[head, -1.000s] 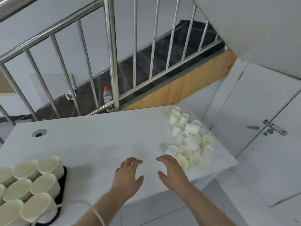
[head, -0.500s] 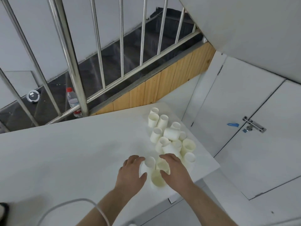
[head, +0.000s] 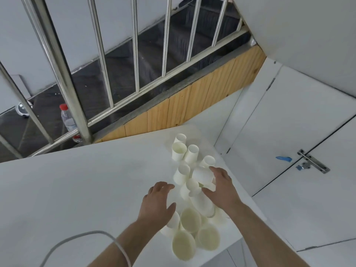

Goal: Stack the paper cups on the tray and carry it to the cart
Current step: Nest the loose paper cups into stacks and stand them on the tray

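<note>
A white table (head: 73, 189) fills the lower half of the head view, its far right corner running up against a white door (head: 289, 132) with a metal latch (head: 313, 163). Behind the table rises a steel stair railing (head: 63, 78), with dark steps and a strip of wood panelling (head: 192, 101) beyond it. A clear water bottle (head: 67, 120) with a red cap stands on the floor behind the railing post.

A loose cluster of paper cups (head: 190, 189) covers the right end of the table, stretching from the far corner down to the near edge. Some stand upright with their mouths up, others lie tipped on their sides, and several touch or overlap one another. The tray and cart do not show.

Both hands reach into the middle of this cluster. The right hand (head: 221, 187) lies over a tipped cup (head: 202, 175), its fingers spread and bent round the cup's side, thumb toward a neighbouring cup; whether it has a firm hold I cannot tell. The left hand (head: 157, 201) hovers just left of the cups, fingers loosely bent and thumb out, holding nothing, with upright cups just beside and below its thumb.

A grey cable (head: 92, 237) loops across the left forearm.
</note>
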